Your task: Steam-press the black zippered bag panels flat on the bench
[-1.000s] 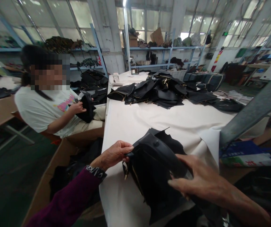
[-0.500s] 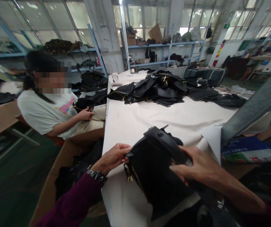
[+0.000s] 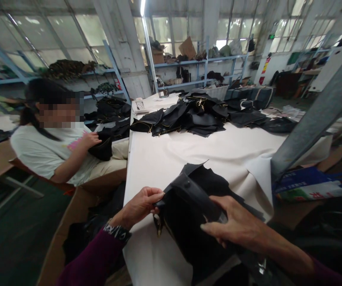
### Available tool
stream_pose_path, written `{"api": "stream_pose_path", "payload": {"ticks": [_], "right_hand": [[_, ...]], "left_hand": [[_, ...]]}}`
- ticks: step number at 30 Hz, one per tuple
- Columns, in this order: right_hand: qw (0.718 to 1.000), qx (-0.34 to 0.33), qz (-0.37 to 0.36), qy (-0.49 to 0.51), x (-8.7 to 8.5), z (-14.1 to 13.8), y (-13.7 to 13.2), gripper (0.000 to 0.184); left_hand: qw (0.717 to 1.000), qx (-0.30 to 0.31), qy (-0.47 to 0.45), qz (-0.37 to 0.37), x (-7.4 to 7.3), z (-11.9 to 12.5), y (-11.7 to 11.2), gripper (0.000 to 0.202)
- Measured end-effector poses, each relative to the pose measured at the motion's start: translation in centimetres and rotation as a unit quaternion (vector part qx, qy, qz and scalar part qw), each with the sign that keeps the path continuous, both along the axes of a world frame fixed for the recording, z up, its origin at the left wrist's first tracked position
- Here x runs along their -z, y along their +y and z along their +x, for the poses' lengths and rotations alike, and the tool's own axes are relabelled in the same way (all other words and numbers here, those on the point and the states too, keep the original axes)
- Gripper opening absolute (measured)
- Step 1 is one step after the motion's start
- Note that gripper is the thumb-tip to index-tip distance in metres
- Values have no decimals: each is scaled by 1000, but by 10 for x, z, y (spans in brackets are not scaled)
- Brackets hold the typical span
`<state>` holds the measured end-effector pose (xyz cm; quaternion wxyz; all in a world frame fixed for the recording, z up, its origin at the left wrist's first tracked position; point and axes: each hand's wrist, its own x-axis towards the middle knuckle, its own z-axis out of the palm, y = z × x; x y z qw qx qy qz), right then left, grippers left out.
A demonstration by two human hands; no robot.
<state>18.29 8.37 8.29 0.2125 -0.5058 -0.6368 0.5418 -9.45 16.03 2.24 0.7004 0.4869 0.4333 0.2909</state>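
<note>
At the near part of the table, my left hand [image 3: 141,204] pinches the upper left edge of a black zippered pouch [image 3: 189,236] between thumb and fingers. A gold-coloured zip runs along that side, and a metal puller dangles just under my fingers. My right hand [image 3: 233,222] is wrapped around a dark, long, rounded hand tool [image 3: 193,194], which lies slanting over the pouch's upper part. Motion blur and dark colour hide the tool's exact kind. More black material [image 3: 215,178] shows behind the tool.
A heap of black zippered pieces [image 3: 189,115] covers the table's far side. On the left, a seated person [image 3: 51,147] handles a black piece beside a cardboard box [image 3: 60,226] of dark material. A slanting metal post [image 3: 314,107] stands at right.
The view has shifted slightly. The tool is tilted differently over the pouch, and more black material shows behind it. The seated person's hand is now raised at their black piece.
</note>
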Motion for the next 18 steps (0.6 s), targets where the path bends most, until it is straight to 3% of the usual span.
{"api": "stream_pose_path", "payload": {"ticks": [2, 4, 6, 9, 12, 16, 18], "right_hand": [[999, 25, 33, -6, -3, 14, 4, 21], [997, 57, 47, -13, -5, 31, 3, 21], [995, 76, 52, -23, -6, 49, -3, 21], [992, 102, 54, -41, -4, 68, -15, 22], [990, 129, 38, -49, 2, 78, -26, 25], [990, 128, 36, -56, 11, 85, -36, 27], [990, 121, 30, -58, 15, 88, -38, 27]], "left_hand": [[994, 42, 81, 58, 0, -1, -2, 33], [970, 92, 173, 142, -1, 1, -5, 31], [932, 126, 254, 227, -2, 5, -11, 25], [864, 121, 342, 350, 6, 17, -28, 18], [781, 37, 392, 486, 30, 34, -50, 21], [624, -111, 429, 644, 72, 52, -73, 16], [584, -167, 429, 668, 87, 58, -84, 26]]}}
